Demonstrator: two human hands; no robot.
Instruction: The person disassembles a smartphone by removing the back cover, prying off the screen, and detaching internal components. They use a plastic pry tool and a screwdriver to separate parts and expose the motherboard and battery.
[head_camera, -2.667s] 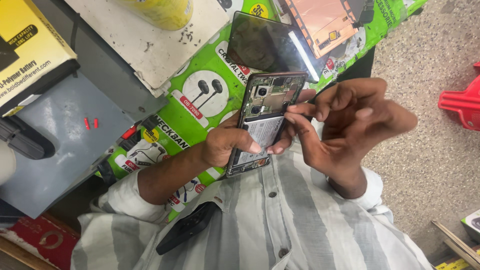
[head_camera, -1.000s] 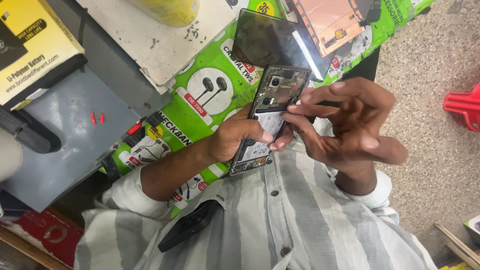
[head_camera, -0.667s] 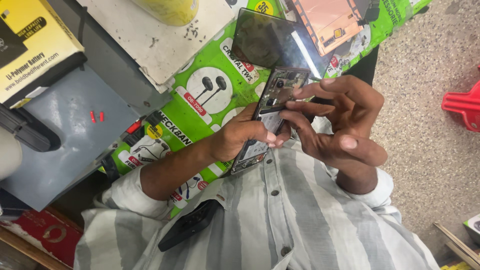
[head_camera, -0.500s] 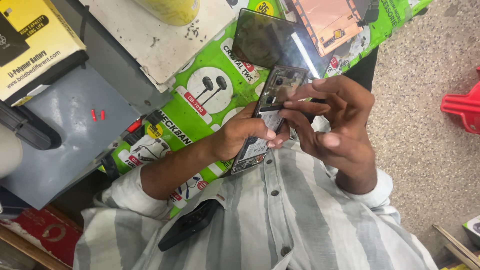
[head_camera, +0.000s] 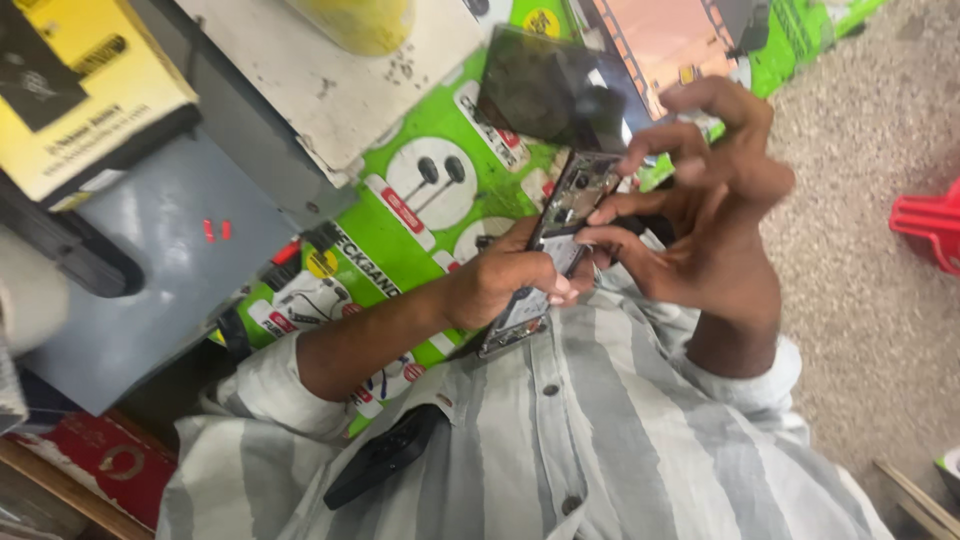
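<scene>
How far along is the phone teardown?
Done: the back is off the phone, its boards and camera parts exposed; a dark glass panel lies apart on the green mat. In hand: left hand grips the phone, right hand fingertips work its upper end. Left: the inner parts look still in place.

left hand (head_camera: 500, 285) gripping opened phone (head_camera: 555, 235), right hand (head_camera: 700, 220) touching
</scene>
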